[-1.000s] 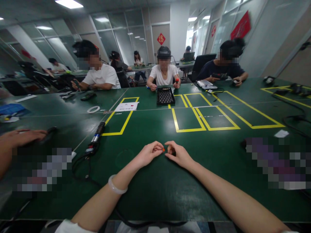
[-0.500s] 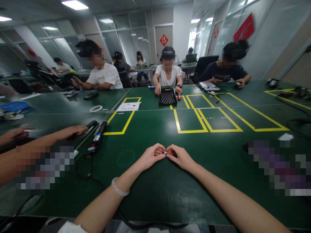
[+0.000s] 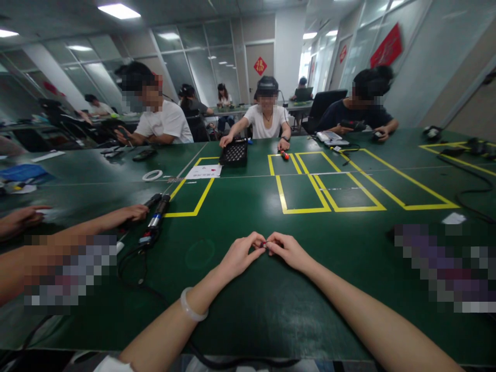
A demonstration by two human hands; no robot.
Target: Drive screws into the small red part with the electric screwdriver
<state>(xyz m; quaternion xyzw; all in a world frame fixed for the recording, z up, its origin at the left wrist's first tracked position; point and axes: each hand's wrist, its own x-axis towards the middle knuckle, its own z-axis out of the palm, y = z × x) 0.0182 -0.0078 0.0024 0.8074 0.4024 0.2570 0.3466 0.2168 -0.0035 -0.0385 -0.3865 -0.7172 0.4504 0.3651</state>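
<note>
Above the green table (image 3: 310,310), my left hand (image 3: 241,253) and my right hand (image 3: 290,251) meet fingertip to fingertip. Between them is a small red and dark piece (image 3: 264,245), too small and too covered by fingers to name. Thumb and forefinger of each hand are pinched on it from either side. A pale bangle (image 3: 192,305) circles my left wrist.
A black corded tool (image 3: 156,217) lies left, beside a neighbour's hand (image 3: 136,213). Across the table a co-worker's hand touches a black tray (image 3: 233,155); the other is at a red object (image 3: 284,155). Yellow tape outlines (image 3: 306,211), a paper sheet (image 3: 203,171) and a white ring (image 3: 152,175) lie ahead.
The co-worker opposite has slid the black tray to the left. My hands stay nearly in place, and the small piece shows less between my fingertips.
</note>
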